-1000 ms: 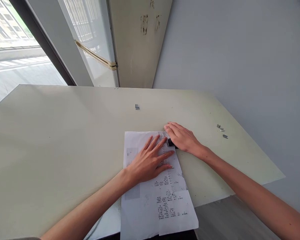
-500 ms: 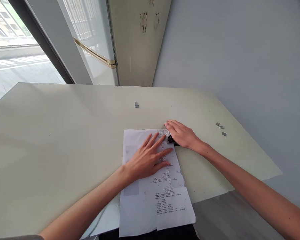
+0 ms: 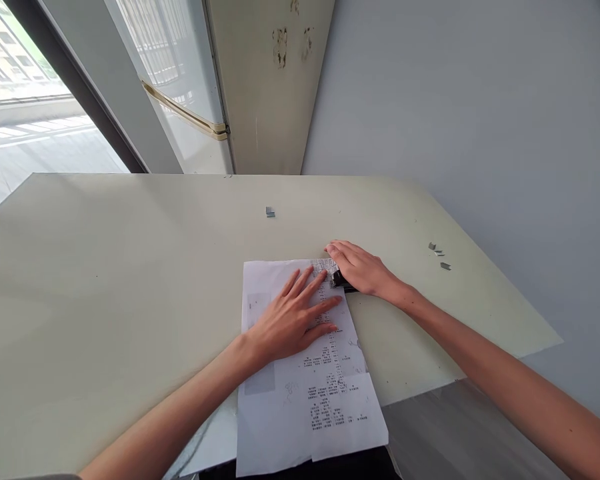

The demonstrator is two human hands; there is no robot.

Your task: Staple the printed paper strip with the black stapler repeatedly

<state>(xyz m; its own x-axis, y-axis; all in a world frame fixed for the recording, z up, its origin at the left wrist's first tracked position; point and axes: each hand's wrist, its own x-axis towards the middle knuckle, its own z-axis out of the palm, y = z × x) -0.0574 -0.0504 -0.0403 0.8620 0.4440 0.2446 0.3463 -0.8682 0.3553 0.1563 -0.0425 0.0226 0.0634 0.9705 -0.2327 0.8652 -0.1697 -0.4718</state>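
I see the left hand [image 3: 290, 320] flat, released, on the paper [image 3: 305, 393] at the table's [image 3: 105, 267] near edge, the right hand [image 3: 364, 270] covering one stapler [image 3: 342, 283] at the paper's corner (grasp I cannot tell), four staple bits [image 3: 270, 212] beyond.

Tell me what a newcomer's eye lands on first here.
Two bare forearms meet at mid-table: the left hand lies flat, fingers spread, on the printed sheets, which overhang the near edge. The right hand covers a black stapler at the sheets' far right corner. Loose staple strips lie on the pale table, one beyond the sheets and a few to the right.
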